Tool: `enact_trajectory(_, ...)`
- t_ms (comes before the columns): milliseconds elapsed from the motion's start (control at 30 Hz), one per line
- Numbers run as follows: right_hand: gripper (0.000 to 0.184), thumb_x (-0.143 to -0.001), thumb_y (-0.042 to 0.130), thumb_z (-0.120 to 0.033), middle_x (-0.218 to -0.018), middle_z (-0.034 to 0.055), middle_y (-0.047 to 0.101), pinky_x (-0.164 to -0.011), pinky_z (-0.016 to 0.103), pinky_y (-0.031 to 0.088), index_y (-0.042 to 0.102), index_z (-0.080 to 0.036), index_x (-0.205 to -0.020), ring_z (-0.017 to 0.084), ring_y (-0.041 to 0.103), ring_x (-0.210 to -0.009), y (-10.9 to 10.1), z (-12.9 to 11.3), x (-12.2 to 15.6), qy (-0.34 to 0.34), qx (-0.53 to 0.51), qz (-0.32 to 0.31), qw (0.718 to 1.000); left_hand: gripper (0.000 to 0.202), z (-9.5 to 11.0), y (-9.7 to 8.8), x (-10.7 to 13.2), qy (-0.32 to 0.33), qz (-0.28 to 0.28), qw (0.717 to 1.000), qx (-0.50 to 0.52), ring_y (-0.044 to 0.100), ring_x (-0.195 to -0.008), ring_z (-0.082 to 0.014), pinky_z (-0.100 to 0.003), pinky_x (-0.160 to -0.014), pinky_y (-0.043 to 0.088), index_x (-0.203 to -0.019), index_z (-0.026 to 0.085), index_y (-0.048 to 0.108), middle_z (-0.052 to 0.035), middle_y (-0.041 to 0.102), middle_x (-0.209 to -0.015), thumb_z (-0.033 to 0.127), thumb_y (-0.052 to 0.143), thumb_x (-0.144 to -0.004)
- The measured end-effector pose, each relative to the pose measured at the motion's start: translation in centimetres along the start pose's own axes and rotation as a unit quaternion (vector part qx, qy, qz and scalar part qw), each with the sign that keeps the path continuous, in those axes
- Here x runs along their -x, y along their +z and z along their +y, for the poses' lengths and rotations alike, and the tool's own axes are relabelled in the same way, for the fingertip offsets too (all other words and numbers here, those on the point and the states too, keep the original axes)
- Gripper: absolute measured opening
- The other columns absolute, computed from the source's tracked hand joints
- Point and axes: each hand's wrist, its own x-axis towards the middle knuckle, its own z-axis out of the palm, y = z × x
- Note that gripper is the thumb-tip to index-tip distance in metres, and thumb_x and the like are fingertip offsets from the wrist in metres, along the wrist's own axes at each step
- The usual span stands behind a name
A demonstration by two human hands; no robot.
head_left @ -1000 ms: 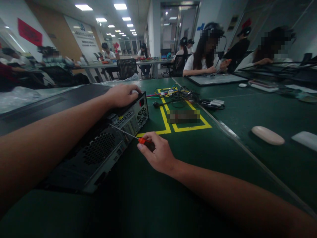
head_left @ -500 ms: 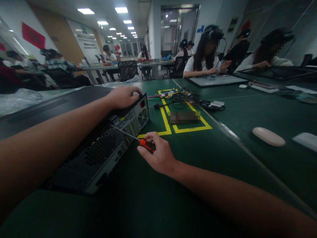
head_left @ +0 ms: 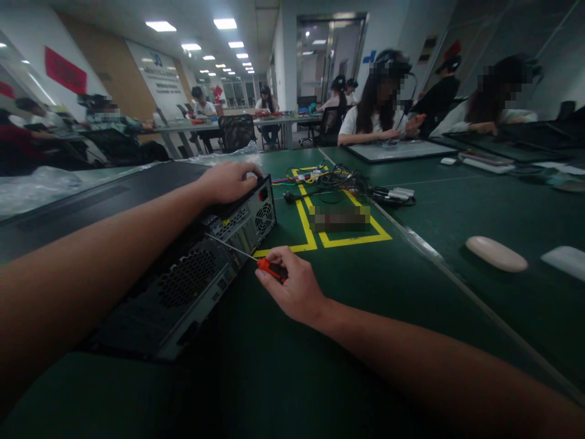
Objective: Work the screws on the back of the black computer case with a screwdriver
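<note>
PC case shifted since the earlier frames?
No visible shift. Against the yellow tape, the computer case keeps the same gap; both drift slightly in the picture together, so that looks like head movement.

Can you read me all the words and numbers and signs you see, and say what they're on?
No words or numbers can be read for sure.
Pale wall sign: rows of writing under a logo, too blurred to read.
Yellow patch on the computer case: too small to read.
Red sheet: any marks are too blurred.
Blue wall shape: no letters I can make out.
</note>
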Motion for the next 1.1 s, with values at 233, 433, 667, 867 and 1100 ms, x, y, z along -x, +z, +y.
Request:
enact_trajectory(233, 0.016, -0.103, 0.073, -0.040, -0.102, 0.0027, 0.079, -0.086, 0.038, 0.061, 0.065, -0.028, -0.108, 0.021, 0.074, -0.088, 0.10, 0.09, -0.03, 0.006, 0.004, 0.001, 1.000, 0.063, 0.07, -0.05, 0.09, 0.003, 0.003, 1.000, -0.005, 0.075, -0.105, -0.0333, -0.044, -0.096, 0.055, -0.153, 0.025, 0.079, -0.0135, 0.083, -0.114, 0.044, 0.047, -0.102)
enact_trajectory(433, 0.015, -0.104, 0.074, -0.039, -0.102, 0.0028, 0.079, -0.086, 0.037, 0.062, 0.065, -0.028, -0.109, 0.021, 0.074, -0.088, 0.02, 0.13, -0.01, 0.004, 0.015, -0.001, 1.000, 0.063, 0.11, -0.04, 0.08, 0.000, 0.004, 1.000, -0.005, 0.076, -0.105, -0.0344, -0.045, -0.096, 0.055, -0.154, 0.025, 0.078, -0.0140, 0.084, -0.116, 0.043, 0.046, -0.103)
enact_trajectory(667, 0.015, -0.105, 0.073, -0.040, -0.103, 0.0030, 0.079, -0.086, 0.037, 0.061, 0.065, -0.027, -0.109, 0.021, 0.075, -0.090, 0.03, 0.11, 0.04, -0.001, 0.016, -0.001, 1.000, 0.063, 0.12, -0.04, 0.07, 0.000, 0.000, 1.000, -0.003, 0.076, -0.104, -0.0335, -0.044, -0.097, 0.055, -0.154, 0.025, 0.078, -0.0135, 0.083, -0.113, 0.043, 0.045, -0.103)
enact_trajectory(867, 0.016, -0.106, 0.073, -0.040, -0.103, 0.0033, 0.079, -0.087, 0.035, 0.061, 0.066, -0.027, -0.110, 0.021, 0.076, -0.091, -0.06, 0.05, 0.09, -0.006, 0.009, 0.000, 1.000, 0.061, -0.12, 0.10, -0.07, 0.004, 0.006, 1.000, -0.002, 0.075, -0.104, -0.0338, -0.044, -0.098, 0.055, -0.152, 0.027, 0.079, -0.0119, 0.084, -0.112, 0.044, 0.048, -0.102)
enact_trajectory(1100, 0.017, -0.107, 0.073, -0.042, -0.104, 0.0043, 0.081, -0.086, 0.036, 0.060, 0.070, -0.026, -0.113, 0.021, 0.075, -0.091, -0.18, -0.03, 0.09, -0.007, 0.048, 0.003, 0.999, 0.064, -0.07, 0.02, -0.08, 0.007, -0.002, 1.000, 0.006, 0.075, -0.102, -0.0353, -0.048, -0.096, 0.053, -0.155, 0.023, 0.078, -0.0149, 0.082, -0.109, 0.042, 0.047, -0.102)
